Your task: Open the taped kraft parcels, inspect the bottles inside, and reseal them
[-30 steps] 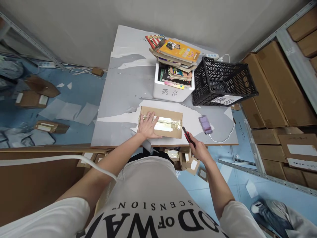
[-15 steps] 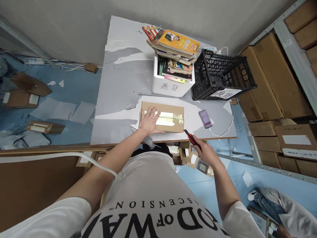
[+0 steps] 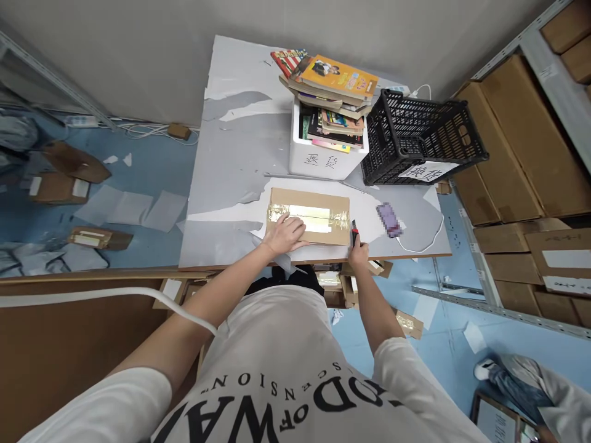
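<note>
A brown cardboard box (image 3: 307,200) with shiny clear tape and a pale label lies near the table's front edge. My left hand (image 3: 285,235) presses on its front left part, fingers bent on the top and thumb along the near side. In my right hand (image 3: 358,252) is a red and black box cutter (image 3: 354,236), gripped with its blade end pointing away from me. The cutter stands beside the box's right end; whether the blade touches the cardboard I cannot tell.
Behind the box stand a white bin (image 3: 323,163) piled with books and a black plastic crate (image 3: 425,141). A blurred purple phone (image 3: 389,219) with a white cable lies on the right of the table (image 3: 240,147). Shelved cartons (image 3: 517,135) line the right side. Another person (image 3: 521,381) is at lower right.
My right hand has brought the box cutter left and up, turning it upright against the box's right end. My left hand's fingers have gone from spread flat to bent.
</note>
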`<state>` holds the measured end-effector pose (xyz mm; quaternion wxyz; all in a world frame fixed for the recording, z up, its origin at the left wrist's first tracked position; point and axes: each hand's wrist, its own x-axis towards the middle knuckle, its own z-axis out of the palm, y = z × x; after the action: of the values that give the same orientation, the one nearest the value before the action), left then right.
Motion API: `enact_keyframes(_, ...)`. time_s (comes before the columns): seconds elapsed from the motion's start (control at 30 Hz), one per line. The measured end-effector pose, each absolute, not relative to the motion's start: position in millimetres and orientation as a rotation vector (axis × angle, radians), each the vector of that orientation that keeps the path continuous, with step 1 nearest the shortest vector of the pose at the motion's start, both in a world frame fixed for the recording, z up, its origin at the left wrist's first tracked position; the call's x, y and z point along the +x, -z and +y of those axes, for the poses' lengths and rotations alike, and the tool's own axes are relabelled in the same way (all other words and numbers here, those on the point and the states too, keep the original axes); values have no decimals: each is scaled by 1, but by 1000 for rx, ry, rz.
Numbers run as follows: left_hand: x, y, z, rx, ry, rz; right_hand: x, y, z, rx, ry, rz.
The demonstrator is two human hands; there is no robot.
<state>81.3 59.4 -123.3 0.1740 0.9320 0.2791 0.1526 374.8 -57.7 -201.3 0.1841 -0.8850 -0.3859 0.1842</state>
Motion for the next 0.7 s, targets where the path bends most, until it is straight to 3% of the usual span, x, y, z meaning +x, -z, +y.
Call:
enact_keyframes(0.37, 77, 142, 39, 2643, -586, 928, 365, 200, -62, -2551, -458, -1414)
enact_keyframes(0.53, 78, 143, 43, 2693, -620, 931, 371, 147, -24, -2225, -37, -1273)
enact_keyframes(0.7, 81, 143, 45, 2687, -580, 955, 348, 89, 28, -1950, -68, -2004)
